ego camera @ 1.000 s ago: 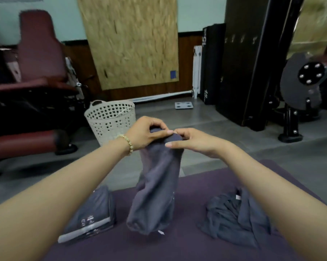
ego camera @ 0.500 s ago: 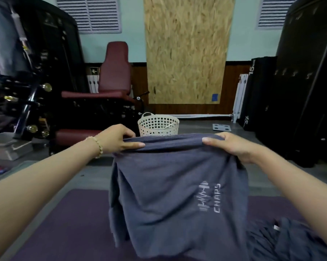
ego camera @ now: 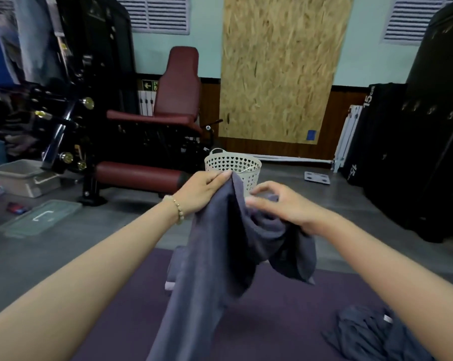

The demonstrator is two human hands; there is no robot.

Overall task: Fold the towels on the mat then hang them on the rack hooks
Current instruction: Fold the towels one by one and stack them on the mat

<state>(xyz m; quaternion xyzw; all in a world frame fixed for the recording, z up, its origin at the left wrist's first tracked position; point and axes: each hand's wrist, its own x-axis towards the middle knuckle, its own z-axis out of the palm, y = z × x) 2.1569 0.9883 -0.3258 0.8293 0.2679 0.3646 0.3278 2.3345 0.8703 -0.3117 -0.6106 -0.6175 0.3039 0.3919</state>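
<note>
Head view, first speaker: what is gripped by the left hand [ego camera: 204,190]?

Second speaker: A dark grey terry towel [ego camera: 228,256] is pinched at its upper edge, the fingers being curled tightly round the cloth. A beaded bracelet [ego camera: 178,209] is worn at that wrist.

First speaker: And how is the right hand [ego camera: 280,204] seen?

Second speaker: It is raised just beside the left hand, slightly lower. Its thumb and forefinger are parted in a loose curve above the cloth. The towel is bunched beneath the palm and hangs from under it. Whether it is clamped by the hidden fingers cannot be told.

First speaker: Where is the towel placed otherwise?

Second speaker: It is held up in the air between both hands. A long fold is let down below the left hand, over the flat purple exercise mat [ego camera: 285,308], and is cut off by the lower edge. A shorter fold is draped below the right hand.

First speaker: What else is found nearby?

Second speaker: A second dark grey towel [ego camera: 371,334] is left crumpled on the mat, well below the right hand. A white perforated plastic basket [ego camera: 236,162] is stood on the grey floor just beyond the left hand's fingertips. A maroon padded gym bench [ego camera: 178,100] is set farther off, beyond the left hand.
</note>
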